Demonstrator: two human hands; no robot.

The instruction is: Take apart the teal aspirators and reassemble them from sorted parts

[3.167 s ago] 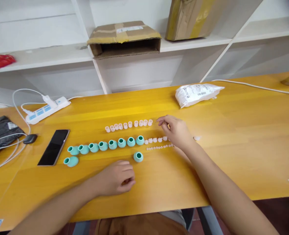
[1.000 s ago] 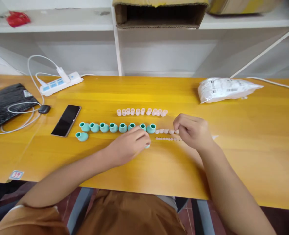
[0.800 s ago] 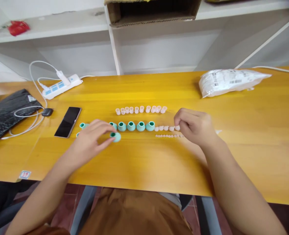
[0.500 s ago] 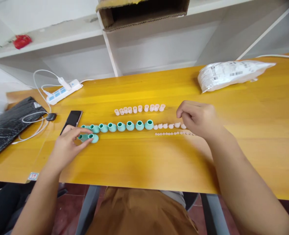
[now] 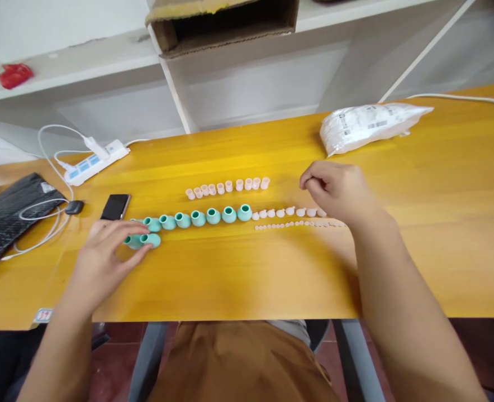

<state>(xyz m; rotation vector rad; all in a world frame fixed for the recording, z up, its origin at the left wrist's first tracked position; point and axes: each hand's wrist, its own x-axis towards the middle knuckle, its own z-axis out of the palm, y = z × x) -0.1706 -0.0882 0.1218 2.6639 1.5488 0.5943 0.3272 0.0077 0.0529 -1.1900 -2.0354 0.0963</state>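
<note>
Head view: a cup (image 5: 151, 240) is touched by the left hand (image 5: 104, 259), grip open; the right hand (image 5: 339, 192) is held closed.

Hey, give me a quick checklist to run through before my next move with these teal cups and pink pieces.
1. Contact: left hand touches the two near teal cups: ok.
2. Those two standing upright: cannot tell, fingers cover part.
3. Alignment: teal row straight, openings up: ok.
4. Whether right hand holds a piece: cannot tell, fingers curled.
5. Clearance: phone apart from the left fingers: ok, but close.
</note>
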